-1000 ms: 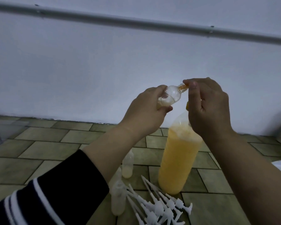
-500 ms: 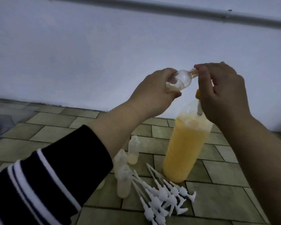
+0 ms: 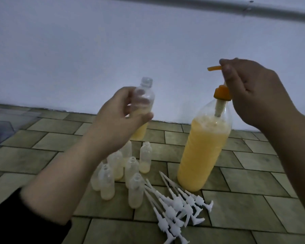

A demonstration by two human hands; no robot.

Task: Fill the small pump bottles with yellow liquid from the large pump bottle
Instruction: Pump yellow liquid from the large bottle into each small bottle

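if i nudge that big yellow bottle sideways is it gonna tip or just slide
The big bottle is nearly full, so it is probably heavy and would resist a light nudge. It is tall and narrow with an orange pump on top, so a push up high may tip it. The right hand holding the pump likely steadies it.

Looks to me like a bare indoor floor corner, home or back room, can't pin it further. Worn tile floor (image 3: 245, 217), plain white wall (image 3: 95, 50) with a grey pipe (image 3: 218, 6) along it. Work laid straight on the floor, no bench.
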